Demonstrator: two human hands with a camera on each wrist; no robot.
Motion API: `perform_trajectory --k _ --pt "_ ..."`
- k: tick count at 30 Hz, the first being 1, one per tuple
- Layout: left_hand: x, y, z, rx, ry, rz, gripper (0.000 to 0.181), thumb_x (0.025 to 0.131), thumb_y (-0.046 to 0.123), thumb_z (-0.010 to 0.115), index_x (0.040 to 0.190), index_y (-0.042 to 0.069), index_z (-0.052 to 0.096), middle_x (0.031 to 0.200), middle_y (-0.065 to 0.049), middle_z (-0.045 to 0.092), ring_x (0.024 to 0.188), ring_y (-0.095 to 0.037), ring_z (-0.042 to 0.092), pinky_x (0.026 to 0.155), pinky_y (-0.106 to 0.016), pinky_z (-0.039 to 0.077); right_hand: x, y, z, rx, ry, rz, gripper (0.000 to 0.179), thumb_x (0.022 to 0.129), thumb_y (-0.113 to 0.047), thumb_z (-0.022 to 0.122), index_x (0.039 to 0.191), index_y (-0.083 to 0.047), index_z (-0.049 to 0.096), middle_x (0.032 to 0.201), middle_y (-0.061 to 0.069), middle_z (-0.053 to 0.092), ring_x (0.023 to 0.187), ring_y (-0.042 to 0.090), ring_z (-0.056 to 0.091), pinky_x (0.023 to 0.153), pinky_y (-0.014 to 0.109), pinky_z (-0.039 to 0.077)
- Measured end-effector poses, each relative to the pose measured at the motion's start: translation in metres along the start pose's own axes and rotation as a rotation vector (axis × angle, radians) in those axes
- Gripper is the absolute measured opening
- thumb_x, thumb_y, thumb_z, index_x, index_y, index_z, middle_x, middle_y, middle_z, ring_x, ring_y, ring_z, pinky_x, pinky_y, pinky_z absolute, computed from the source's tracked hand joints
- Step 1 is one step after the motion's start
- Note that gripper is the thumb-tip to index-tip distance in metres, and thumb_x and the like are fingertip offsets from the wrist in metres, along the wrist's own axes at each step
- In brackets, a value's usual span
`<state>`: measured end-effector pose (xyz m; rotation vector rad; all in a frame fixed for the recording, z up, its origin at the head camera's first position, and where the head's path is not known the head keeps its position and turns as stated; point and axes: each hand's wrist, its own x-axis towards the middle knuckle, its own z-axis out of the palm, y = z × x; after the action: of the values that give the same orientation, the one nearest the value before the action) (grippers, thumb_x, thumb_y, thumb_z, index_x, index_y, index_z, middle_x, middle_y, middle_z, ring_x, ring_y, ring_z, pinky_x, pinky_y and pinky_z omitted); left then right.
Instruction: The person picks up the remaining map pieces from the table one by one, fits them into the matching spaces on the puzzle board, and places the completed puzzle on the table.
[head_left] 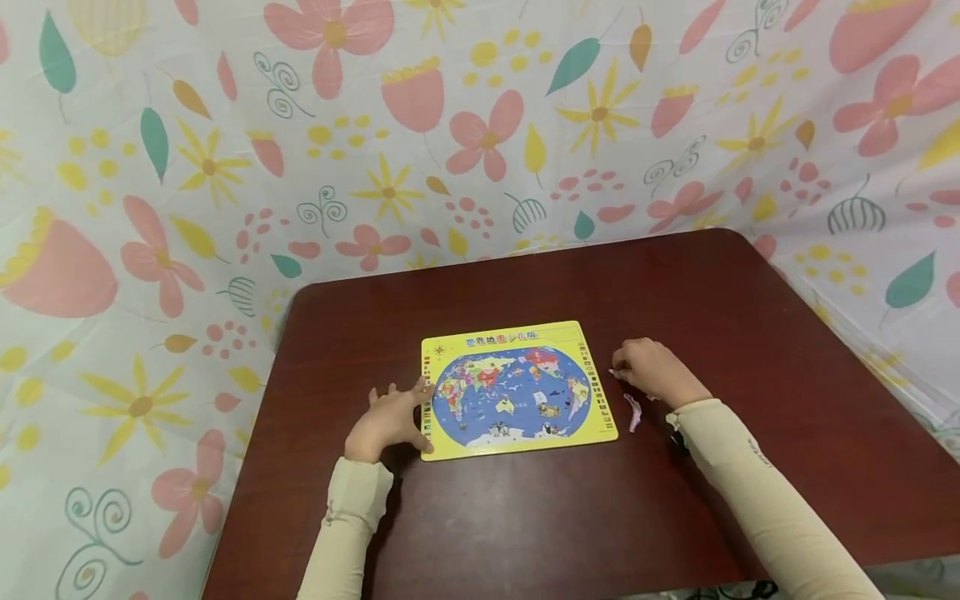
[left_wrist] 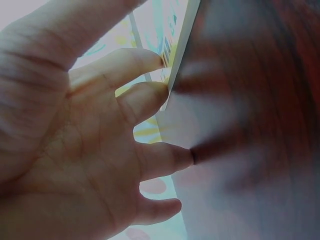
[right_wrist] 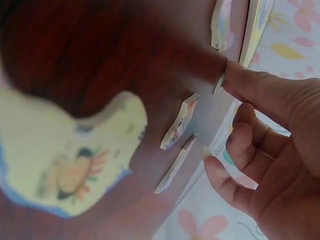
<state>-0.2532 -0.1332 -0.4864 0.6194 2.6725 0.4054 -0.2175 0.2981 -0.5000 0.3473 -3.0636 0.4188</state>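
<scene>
A yellow-bordered world map puzzle board point(head_left: 517, 333) lies on the table. Fingers spread, my left hand point(head_left: 388, 418) rests at the board's left edge; in the left wrist view two fingertips of this hand point(left_wrist: 100, 130) meet the edge of the board point(left_wrist: 181, 47). To the right of the board, my right hand point(head_left: 654, 368) pinches a small, thin puzzle piece point(right_wrist: 219, 84) at its fingertips. Most of that piece is hidden by the fingers. A pinkish puzzle piece point(head_left: 633, 413) lies just below the right hand in the head view.
In the right wrist view, more loose pieces lie around the hand: a large cream piece with a printed animal point(right_wrist: 75, 165), a patterned piece point(right_wrist: 181, 122) and a narrow piece point(right_wrist: 176, 164). The dark red table point(head_left: 525, 517) meets a flowered cloth point(head_left: 465, 192) behind it.
</scene>
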Motion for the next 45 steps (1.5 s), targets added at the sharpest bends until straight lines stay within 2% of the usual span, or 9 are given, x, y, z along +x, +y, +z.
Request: perform_trajectory --k 3,9,19,28,34,38,45 --pt "0.001 -0.001 0.000 -0.007 0.007 0.000 0.100 0.055 0.034 0.089 0.141 0.019 0.040 0.150 -0.005 0.025 0.131 -0.053 0.017 0.099 -0.069 0.003 0.002 -0.001 0.000 0.008 -0.011 0.028 0.003 0.079 -0.008 0.072 0.081 -0.008 0.070 0.074 0.001 0.059 0.061 0.013 0.049 0.053 0.027 0.043" --pt "-0.001 -0.003 0.000 -0.020 0.017 -0.003 0.099 0.055 0.033 0.089 0.140 0.020 0.042 0.150 -0.003 0.026 0.130 -0.053 0.018 0.100 -0.068 0.002 0.004 -0.005 -0.002 -0.020 -0.026 0.022 0.005 0.079 -0.012 0.072 0.078 -0.010 0.067 0.075 0.002 0.052 0.058 0.014 0.047 0.053 0.028 0.042" --pt "0.001 -0.002 0.002 -0.013 0.004 -0.003 0.100 0.055 0.036 0.089 0.141 0.021 0.040 0.150 -0.002 0.024 0.131 -0.052 0.017 0.100 -0.068 0.003 0.005 -0.005 0.000 -0.181 0.023 -0.058 0.019 0.073 -0.016 0.073 0.062 -0.017 0.058 0.073 0.003 0.042 0.053 0.014 0.041 0.058 0.037 0.031" --pt "-0.002 -0.001 -0.001 -0.004 0.003 0.005 0.098 0.056 0.036 0.088 0.141 0.022 0.041 0.150 -0.002 0.024 0.131 -0.052 0.016 0.100 -0.069 0.003 0.011 -0.012 -0.003 -0.192 0.040 -0.106 0.026 0.071 -0.018 0.074 0.057 -0.020 0.052 0.075 0.001 0.039 0.052 0.012 0.039 0.057 0.034 0.026" --pt "-0.002 -0.001 -0.002 0.004 0.004 0.006 0.098 0.057 0.037 0.087 0.142 0.022 0.039 0.150 -0.001 0.024 0.131 -0.053 0.016 0.101 -0.068 0.004 0.021 -0.026 -0.007 -0.176 0.076 -0.145 0.027 0.071 -0.023 0.078 0.058 -0.019 0.054 0.073 0.000 0.040 0.055 0.012 0.039 0.056 0.033 0.025" --pt "-0.003 0.000 -0.003 0.000 -0.003 0.005 0.098 0.058 0.036 0.087 0.142 0.022 0.038 0.151 0.000 0.023 0.131 -0.053 0.015 0.101 -0.067 0.003 0.030 -0.036 -0.007 -0.151 0.043 -0.144 0.024 0.071 -0.023 0.078 0.060 -0.018 0.057 0.074 0.001 0.042 0.056 0.013 0.040 0.057 0.033 0.025" --pt "-0.001 -0.001 -0.001 -0.005 0.013 0.005 0.098 0.056 0.036 0.088 0.141 0.021 0.041 0.150 -0.001 0.026 0.130 -0.053 0.017 0.100 -0.068 0.005 0.042 -0.050 -0.004 -0.148 0.005 -0.186 0.014 0.071 -0.022 0.078 0.070 -0.014 0.066 0.082 0.003 0.046 0.059 0.013 0.045 0.060 0.036 0.033"
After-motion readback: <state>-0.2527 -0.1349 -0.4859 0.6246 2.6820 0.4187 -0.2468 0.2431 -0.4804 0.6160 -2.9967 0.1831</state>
